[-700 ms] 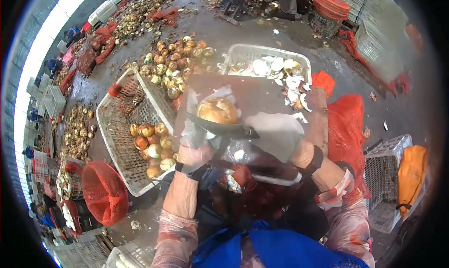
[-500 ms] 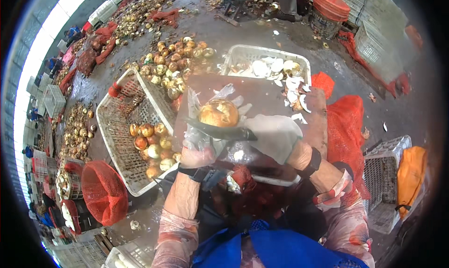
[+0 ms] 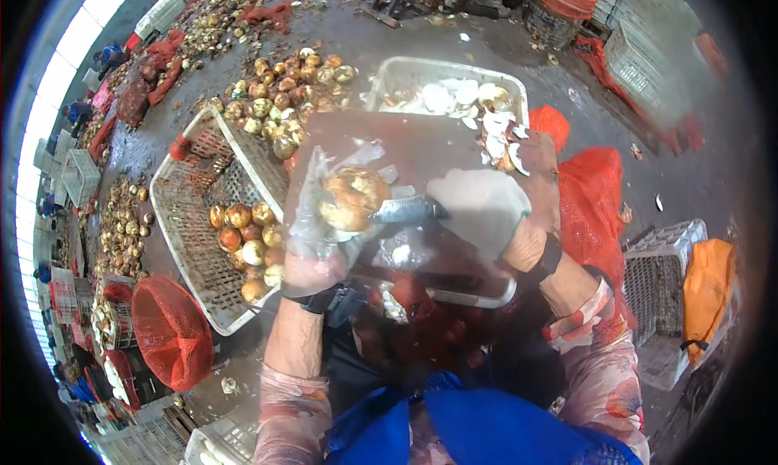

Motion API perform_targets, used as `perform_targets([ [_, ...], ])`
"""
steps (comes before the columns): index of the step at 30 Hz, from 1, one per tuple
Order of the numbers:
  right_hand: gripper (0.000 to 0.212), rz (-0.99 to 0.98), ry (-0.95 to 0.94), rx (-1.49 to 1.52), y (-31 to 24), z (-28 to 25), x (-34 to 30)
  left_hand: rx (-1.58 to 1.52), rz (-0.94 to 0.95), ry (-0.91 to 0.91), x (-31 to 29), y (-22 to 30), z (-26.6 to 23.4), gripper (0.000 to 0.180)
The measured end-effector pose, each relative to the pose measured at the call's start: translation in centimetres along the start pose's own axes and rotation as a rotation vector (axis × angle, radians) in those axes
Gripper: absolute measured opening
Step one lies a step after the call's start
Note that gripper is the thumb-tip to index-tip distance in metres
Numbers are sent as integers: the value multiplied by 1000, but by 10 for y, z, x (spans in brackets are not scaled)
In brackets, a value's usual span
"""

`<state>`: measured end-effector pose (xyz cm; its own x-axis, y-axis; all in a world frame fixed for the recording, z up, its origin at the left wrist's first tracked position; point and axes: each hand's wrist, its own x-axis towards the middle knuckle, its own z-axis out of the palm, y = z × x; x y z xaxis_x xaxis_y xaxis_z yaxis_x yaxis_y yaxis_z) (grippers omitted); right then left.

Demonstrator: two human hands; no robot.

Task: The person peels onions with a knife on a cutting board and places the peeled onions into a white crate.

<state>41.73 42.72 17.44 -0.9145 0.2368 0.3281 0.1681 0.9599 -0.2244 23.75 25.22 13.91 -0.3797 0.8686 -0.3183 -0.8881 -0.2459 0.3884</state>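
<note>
My left hand (image 3: 318,258), in a thin clear plastic glove, grips a large yellow-brown onion (image 3: 354,196) over the left part of a brown board (image 3: 413,145). My right hand (image 3: 480,210) wears a whitish glove and is closed round the dark handle of a knife. The knife's blade (image 3: 401,210) points left, its tip against or right beside the onion's right side; blur hides whether it cuts in. A small white piece (image 3: 401,254) lies below the knife. White curved onion scraps (image 3: 496,141) lie on the board's far right corner and in the white crate (image 3: 387,69) behind it.
Left of the board, a tilted white crate (image 3: 180,258) holds several unpeeled onions (image 3: 253,234). More onions (image 3: 292,92) are heaped on the floor beyond. Red mesh bags (image 3: 592,193) lie at the right, near a crate with an orange cloth (image 3: 707,291). A red mesh basket (image 3: 172,333) stands at the left.
The knife has swung from across the onion's near side to its right side, its blade now pointing left. The onion looks turned in my left hand. The whole view has shifted slightly.
</note>
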Motion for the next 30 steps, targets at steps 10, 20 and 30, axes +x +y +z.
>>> perform_targets([
  [10,30,675,-263,134,28,-8,-2,558,314,-58,-16,-5,8,71],
  [20,15,102,8,324,-29,15,-8,429,190,-58,8,13,3,81],
  [30,11,74,133,444,-30,22,-6,776,228,-187,26,7,37,81],
])
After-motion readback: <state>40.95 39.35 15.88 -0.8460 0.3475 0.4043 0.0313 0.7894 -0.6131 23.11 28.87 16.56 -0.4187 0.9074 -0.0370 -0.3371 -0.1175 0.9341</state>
